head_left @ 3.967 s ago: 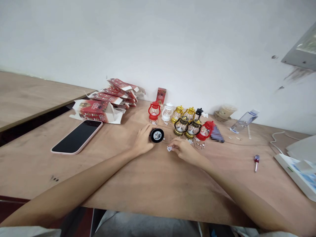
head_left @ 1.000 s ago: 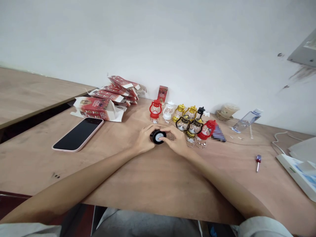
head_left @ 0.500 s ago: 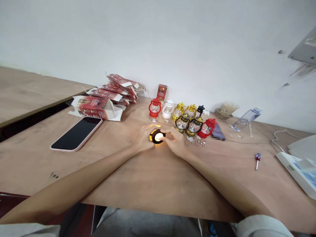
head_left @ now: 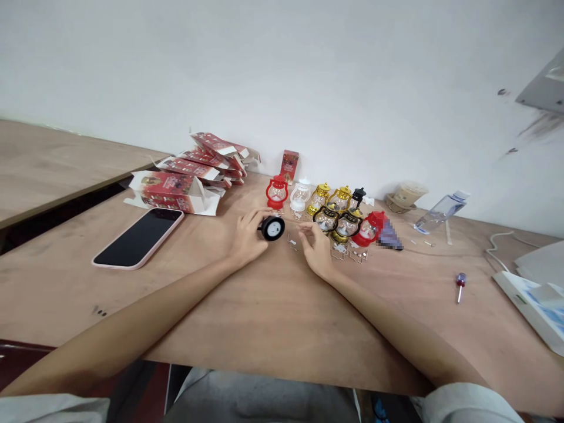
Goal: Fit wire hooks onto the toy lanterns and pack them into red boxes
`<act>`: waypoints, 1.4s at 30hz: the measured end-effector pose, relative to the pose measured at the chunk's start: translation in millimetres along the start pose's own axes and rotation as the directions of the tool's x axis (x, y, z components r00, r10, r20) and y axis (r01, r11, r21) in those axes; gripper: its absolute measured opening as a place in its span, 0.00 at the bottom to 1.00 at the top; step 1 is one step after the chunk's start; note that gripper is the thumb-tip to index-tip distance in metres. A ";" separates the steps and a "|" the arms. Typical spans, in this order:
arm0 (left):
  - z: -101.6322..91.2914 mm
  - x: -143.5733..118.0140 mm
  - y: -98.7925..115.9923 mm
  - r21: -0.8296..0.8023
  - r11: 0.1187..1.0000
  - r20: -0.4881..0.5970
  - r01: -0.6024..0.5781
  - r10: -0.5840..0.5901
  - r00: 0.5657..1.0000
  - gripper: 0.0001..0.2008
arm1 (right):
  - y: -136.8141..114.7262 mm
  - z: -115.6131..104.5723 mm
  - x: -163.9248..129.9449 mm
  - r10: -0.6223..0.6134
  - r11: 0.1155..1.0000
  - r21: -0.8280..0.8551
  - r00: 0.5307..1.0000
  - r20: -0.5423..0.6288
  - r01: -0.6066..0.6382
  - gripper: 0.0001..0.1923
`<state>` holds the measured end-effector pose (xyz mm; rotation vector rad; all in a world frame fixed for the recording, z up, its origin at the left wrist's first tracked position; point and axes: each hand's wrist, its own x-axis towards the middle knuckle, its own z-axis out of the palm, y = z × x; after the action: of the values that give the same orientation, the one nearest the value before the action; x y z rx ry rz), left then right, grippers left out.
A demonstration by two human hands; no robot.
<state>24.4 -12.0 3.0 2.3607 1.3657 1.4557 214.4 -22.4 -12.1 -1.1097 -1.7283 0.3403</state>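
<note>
My left hand (head_left: 252,238) is closed around a small black lantern (head_left: 263,227), tipped so that its round base with a white disc faces me. No glow shows from it. To the right, my right hand (head_left: 316,249) is apart from the lantern, its fingers curved and thumb slightly away from them; I see nothing held in it. Thin wire pieces (head_left: 292,239) lie on the table between the hands. Just beyond stand a red lantern (head_left: 277,194), a white lantern (head_left: 300,197) and several gold and black lanterns (head_left: 325,218). A second red lantern (head_left: 369,229) leans at their right end.
Red printed boxes (head_left: 176,187) are piled at the back left, with a phone (head_left: 138,239) in front. One small box (head_left: 289,165) stands against the wall. To the right are a cup (head_left: 408,194), a clear bottle (head_left: 443,211), a screwdriver (head_left: 460,285) and a white cable (head_left: 493,249).
The lantern's warm light has gone out. My right hand has come off it and moved slightly right, while my left hand has shifted it a little left and away from me.
</note>
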 end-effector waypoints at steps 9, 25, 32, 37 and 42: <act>2.3 0.6 -5.4 0.051 0.999 0.037 0.008 -0.010 0.999 0.24 | 0.4 2.0 0.1 -0.032 0.863 -0.481 0.966 0.255 0.156 0.07; 1.4 0.6 -1.9 0.053 0.999 0.099 -0.008 0.002 0.995 0.24 | -4.8 0.5 -0.7 -0.057 0.678 -0.619 0.869 0.492 0.396 0.12; 1.4 0.0 -3.0 0.064 0.996 0.107 -0.064 0.056 0.993 0.25 | -9.3 0.0 2.8 -0.034 0.615 -0.654 0.843 0.537 0.441 0.10; 0.4 -0.3 -1.4 0.084 0.995 0.121 -0.047 0.037 0.992 0.25 | -4.1 -1.8 3.8 -0.070 0.624 -0.631 0.837 0.543 0.461 0.08; -0.1 -0.4 -0.1 0.089 0.995 0.136 -0.048 0.036 0.990 0.26 | 4.6 -4.6 4.4 -0.114 0.749 -0.540 0.877 0.467 0.385 0.07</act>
<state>24.2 -12.2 2.7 2.5068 1.3866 1.2421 220.5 -17.6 -10.4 -1.2918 -2.4477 -0.2243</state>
